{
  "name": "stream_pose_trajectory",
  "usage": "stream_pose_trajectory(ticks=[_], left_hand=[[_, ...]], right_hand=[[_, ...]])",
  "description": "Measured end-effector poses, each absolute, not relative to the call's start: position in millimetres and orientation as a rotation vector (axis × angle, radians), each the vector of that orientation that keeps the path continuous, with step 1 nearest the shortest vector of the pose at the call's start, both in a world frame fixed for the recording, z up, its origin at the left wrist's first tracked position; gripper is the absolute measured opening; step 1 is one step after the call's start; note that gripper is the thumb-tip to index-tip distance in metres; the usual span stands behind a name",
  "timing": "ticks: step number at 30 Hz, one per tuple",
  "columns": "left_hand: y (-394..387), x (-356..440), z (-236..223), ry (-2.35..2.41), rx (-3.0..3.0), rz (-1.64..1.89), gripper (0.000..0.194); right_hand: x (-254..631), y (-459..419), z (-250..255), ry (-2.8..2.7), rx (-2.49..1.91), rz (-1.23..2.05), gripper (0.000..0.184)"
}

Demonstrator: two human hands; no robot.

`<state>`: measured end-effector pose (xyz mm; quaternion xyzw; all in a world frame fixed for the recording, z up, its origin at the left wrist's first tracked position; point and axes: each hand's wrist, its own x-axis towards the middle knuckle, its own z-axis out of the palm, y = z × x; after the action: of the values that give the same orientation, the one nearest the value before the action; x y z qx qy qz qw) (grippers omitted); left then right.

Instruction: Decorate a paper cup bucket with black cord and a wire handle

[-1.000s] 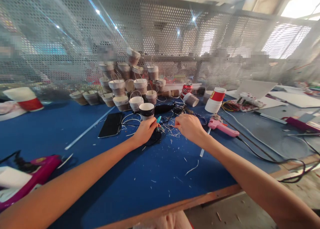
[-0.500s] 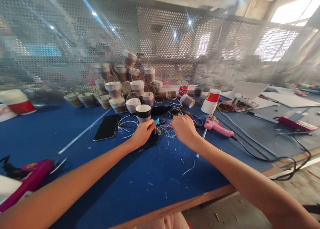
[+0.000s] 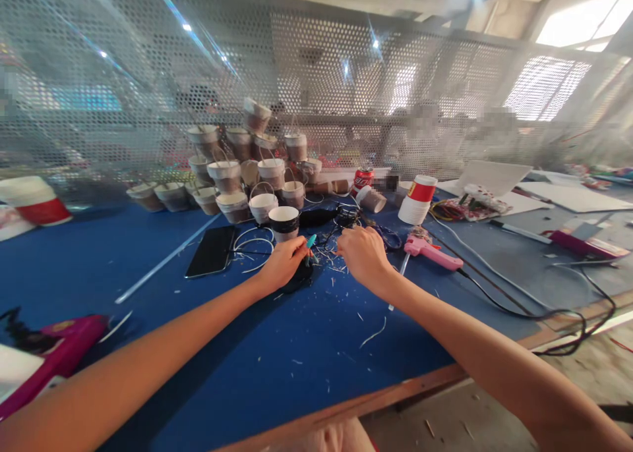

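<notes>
My left hand (image 3: 283,266) is closed, its thumb pressed to the fingers, just in front of a paper cup (image 3: 284,224) with a white inside and a black band. A small turquoise tip (image 3: 311,241) stands out at the thumb; its kind is unclear. Fingers curled inward, my right hand (image 3: 363,251) faces the left across a short gap. What either hand pinches is hidden or too small to make out. Dark cords and pale scraps (image 3: 336,262) lie between and behind the hands. A black round thing (image 3: 299,278) sits under the left hand.
Small handled buckets (image 3: 225,176) are stacked at the back. A phone (image 3: 210,252) lies left, a pink glue gun (image 3: 429,250) right. Stacked paper cups (image 3: 418,200) and a red can (image 3: 364,179) stand behind. A magenta tool (image 3: 74,346) lies front left; a perforated screen (image 3: 336,96) rises behind.
Both hands stay nearly in place. The right fingers have shifted very slightly, and the turquoise tip at my left thumb has tilted a little.
</notes>
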<state>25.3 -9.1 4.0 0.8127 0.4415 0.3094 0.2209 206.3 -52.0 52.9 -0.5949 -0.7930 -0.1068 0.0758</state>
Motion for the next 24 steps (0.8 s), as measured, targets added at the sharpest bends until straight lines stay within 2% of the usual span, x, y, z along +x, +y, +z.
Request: stream_pose_trajectory(ticks=[6, 11, 17, 24], left_hand=[[-6.3, 24.9, 3.3, 1.284, 2.252, 0.815, 0.030], [-4.7, 23.5, 2.2, 1.279, 2.202, 0.834, 0.030], [-1.8, 21.9, -0.4, 1.288, 2.164, 0.862, 0.028], [-2.9, 23.1, 0.8, 1.289, 2.181, 0.879, 0.029]], right_hand=[[210.9, -44.5, 45.5, -2.359, -1.747, -0.217, 0.010], [217.1, -34.2, 36.3, -2.427, -1.580, -0.113, 0.014], [219.4, -38.0, 38.0, -2.729, -1.341, -0.344, 0.019], [218.0, -47.4, 49.2, -2.673, -1.500, -0.526, 0.018]])
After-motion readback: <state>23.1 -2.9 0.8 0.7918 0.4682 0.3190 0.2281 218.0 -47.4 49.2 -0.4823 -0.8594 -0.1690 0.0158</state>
